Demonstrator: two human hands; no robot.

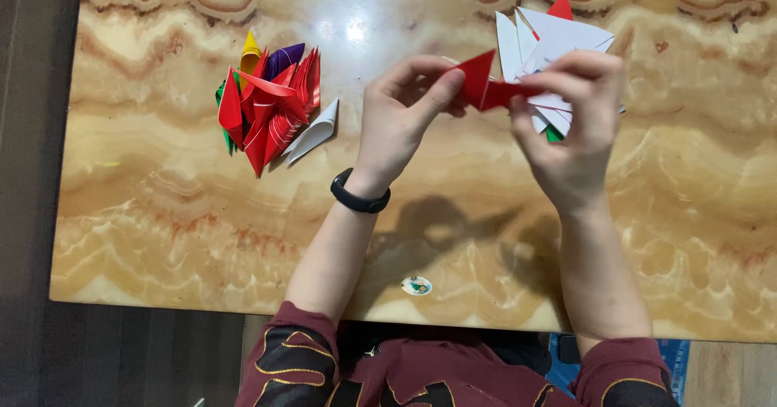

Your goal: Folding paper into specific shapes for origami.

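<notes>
The light is bright and comes from above. A white glare spot shines on the polished marble table. Soft shadows of the arms fall toward the near edge. Focus is mostly sharp; the fingers look perhaps slightly blurred.

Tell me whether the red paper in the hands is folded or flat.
Folded: the red paper shows pointed triangular flaps and creases, pinched between the left hand and right hand.

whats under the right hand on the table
Under the right hand lies a pile of folded white paper pieces, with a red tip and a green bit showing. The hand covers the pile's lower part.
</notes>
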